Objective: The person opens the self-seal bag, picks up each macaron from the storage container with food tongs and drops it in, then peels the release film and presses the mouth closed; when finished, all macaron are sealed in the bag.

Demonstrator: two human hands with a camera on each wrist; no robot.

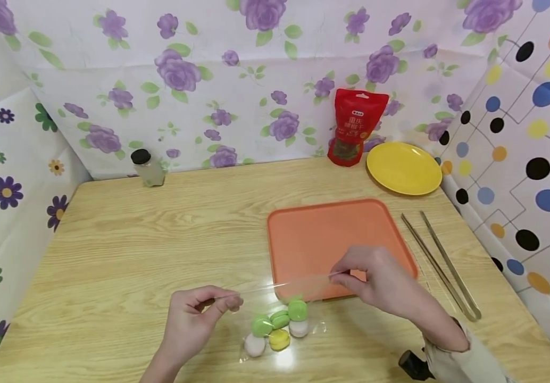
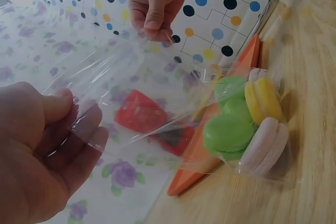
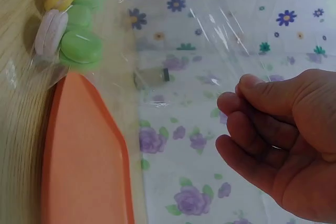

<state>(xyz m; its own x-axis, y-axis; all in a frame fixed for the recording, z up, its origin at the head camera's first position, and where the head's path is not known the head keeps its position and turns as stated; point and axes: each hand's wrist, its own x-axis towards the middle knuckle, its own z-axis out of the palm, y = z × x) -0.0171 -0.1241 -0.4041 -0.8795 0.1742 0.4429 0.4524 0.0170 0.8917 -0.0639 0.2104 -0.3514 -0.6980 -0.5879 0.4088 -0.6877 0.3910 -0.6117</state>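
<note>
A clear plastic bag (image 1: 260, 300) is stretched between both hands at its top edge. Inside, at the bottom, lie several macarons: green (image 1: 297, 310), yellow (image 1: 279, 339) and pale pinkish-white (image 1: 255, 346). My left hand (image 1: 197, 319) pinches one upper corner between thumb and fingers; in the left wrist view its other fingers are loosely curled. The opposite corner is pinched by my right hand (image 1: 375, 279), which is over the near right part of an orange tray (image 1: 323, 234). In the right wrist view the film runs up to the right thumb and forefinger (image 3: 228, 100).
Metal tongs (image 1: 442, 260) lie to the tray's right. Behind are a yellow plate (image 1: 404, 168) and a standing red pouch (image 1: 358, 122). A small black-lidded jar (image 1: 148, 168) stands at the back left. A black object (image 1: 414, 365) is by the right sleeve. Patterned cloth walls enclose the table.
</note>
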